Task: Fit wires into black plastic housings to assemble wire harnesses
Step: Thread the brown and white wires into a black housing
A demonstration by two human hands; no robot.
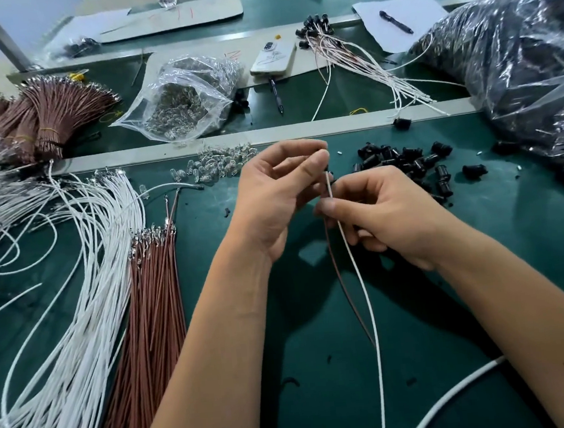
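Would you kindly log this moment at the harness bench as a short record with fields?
left hand: left hand raised, fingers pinching a small black housing, mostly hidden
right hand: right hand pinching the white wire just below the housing
second wire: brown wire hangs beside the white one
stock, left: loose white wires; brown wire bundle
stock, right: pile of black housings
behind hands: clear bulbs
finished: harnesses across the divider
surface: green bench

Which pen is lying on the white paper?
The black pen at the far right, resting on the white paper sheet. The other pen, below the phone, lies on the green mat.
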